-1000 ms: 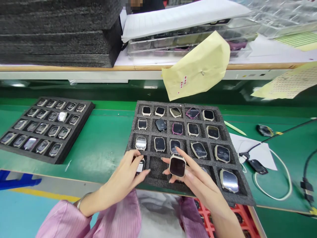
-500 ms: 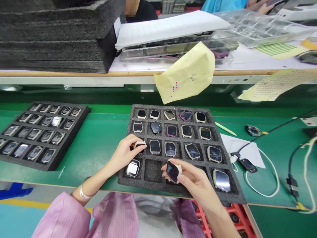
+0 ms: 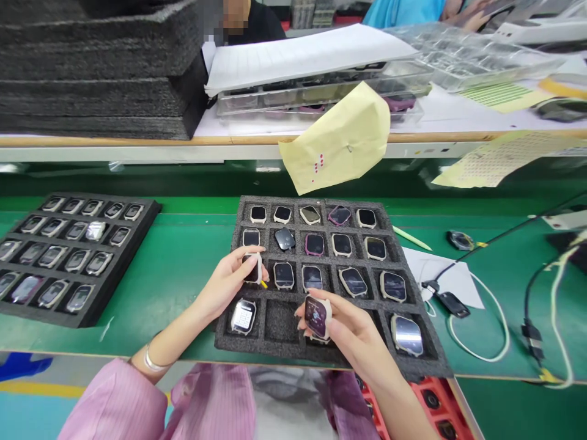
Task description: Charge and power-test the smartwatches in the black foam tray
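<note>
A black foam tray (image 3: 279, 321) with pockets of smartwatch bodies lies in front of me on the green belt. My left hand (image 3: 227, 284) pinches a watch body (image 3: 254, 267) with a dark screen over the tray's left column, lifted from its pocket. My right hand (image 3: 351, 330) holds another watch body (image 3: 316, 316), its screen lit, above the tray's front row. A watch with a lit screen (image 3: 243, 316) sits in the front left pocket, and the pocket beside it is empty.
A second foam tray of watches (image 3: 142, 223) lies to the left. Cables (image 3: 481, 354), a charger (image 3: 452, 304), white paper and a green pen (image 3: 411, 238) lie right of the tray. A yellow envelope (image 3: 337, 137) hangs off the rear shelf, which holds stacked foam (image 3: 96, 73) and clear trays.
My left hand left one watch in the front left pocket and picked up another from the row behind. My right hand turned its watch, whose screen lit up.
</note>
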The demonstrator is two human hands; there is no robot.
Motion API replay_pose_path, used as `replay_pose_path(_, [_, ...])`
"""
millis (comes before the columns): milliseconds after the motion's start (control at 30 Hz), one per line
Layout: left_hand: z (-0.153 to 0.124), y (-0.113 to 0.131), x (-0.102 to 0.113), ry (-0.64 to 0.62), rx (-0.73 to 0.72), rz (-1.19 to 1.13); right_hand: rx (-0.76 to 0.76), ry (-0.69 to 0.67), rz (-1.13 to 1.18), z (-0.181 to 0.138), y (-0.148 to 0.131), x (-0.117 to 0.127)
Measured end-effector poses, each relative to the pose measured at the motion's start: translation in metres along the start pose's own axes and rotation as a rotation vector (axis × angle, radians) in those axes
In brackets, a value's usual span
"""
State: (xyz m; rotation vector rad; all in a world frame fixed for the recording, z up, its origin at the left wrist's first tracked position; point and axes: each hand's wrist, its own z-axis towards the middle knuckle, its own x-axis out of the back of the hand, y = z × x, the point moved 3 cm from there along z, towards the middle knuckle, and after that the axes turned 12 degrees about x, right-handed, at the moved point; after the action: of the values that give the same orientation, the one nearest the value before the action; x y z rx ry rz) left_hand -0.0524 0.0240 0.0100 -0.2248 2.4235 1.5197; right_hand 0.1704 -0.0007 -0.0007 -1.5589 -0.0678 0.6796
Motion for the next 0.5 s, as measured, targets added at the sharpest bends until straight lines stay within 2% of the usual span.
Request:
replay_pose_path(100, [-0.0002, -0.0023, 0.0025, 0.070, 0.024, 0.009, -0.011, 0.031, -0.019, 0.0005, -0.0002, -0.0020])
replay_pose_path(233, [-0.0019, -0.0039, 0.0049, 0.123, 0.023, 0.212, -0.028, 0.046, -0.019, 0.0018, -0.0013, -0.0060])
replay_pose_path(433, [-0.0059, -0.0011, 0.0022, 0.191, -0.153, 0.554, -0.029, 0.015, -0.011, 0.0015, 0.0010, -0.0074])
replay_pose_path(500, [-0.0069, -0.0020, -0.0009, 0.175, -0.184, 0.604, -0.030, -0.004, -0.009, 0.0014, 0.0025, -0.0071])
